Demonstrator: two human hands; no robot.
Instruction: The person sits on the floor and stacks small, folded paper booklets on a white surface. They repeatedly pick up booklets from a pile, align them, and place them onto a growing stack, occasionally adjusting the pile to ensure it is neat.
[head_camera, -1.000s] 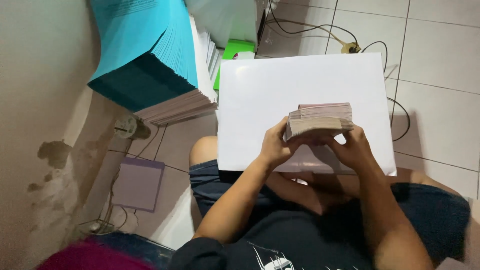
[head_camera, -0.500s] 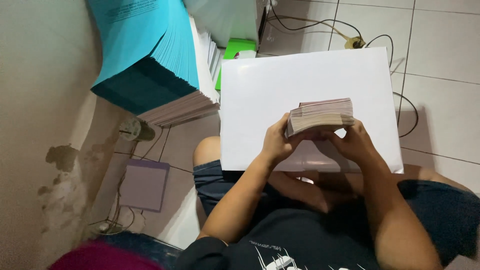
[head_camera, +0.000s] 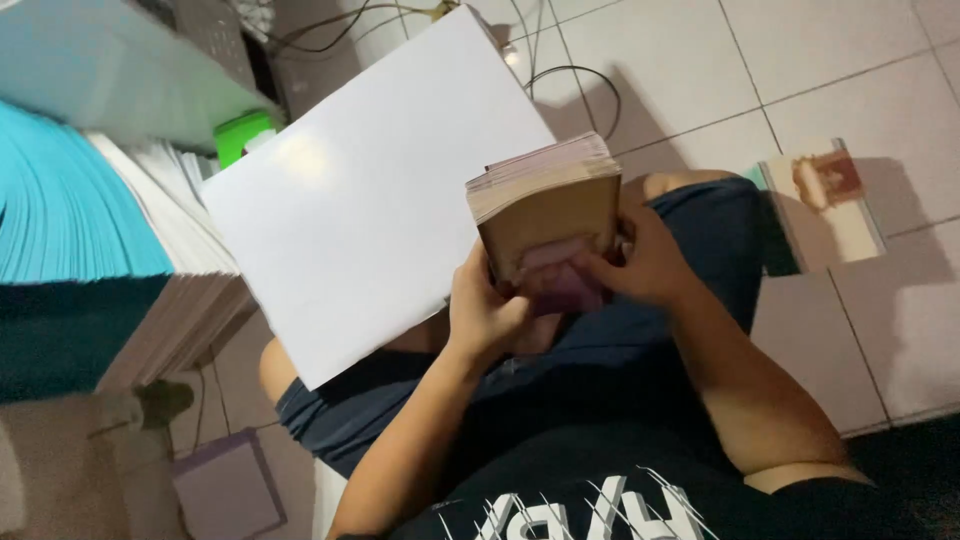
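Now the paper stack stands tilted up at frame centre, no longer flat; left hand and right hand both clasp its lower end.

A small green box sits beside the paper stacks.

- The thick stack of paper slips in both hands looks matt, its brownish edges slightly rough and uneven.
- The large white board across the lap is smooth, with a faint sheen where light catches it.
- The teal-edged sheet pile looks like flat, dull paper.
- The floor tiles are glazed ceramic, pale and softly glossy.
- The shorts are dark cloth, matt.
- The cables look like smooth plastic-coated wire.
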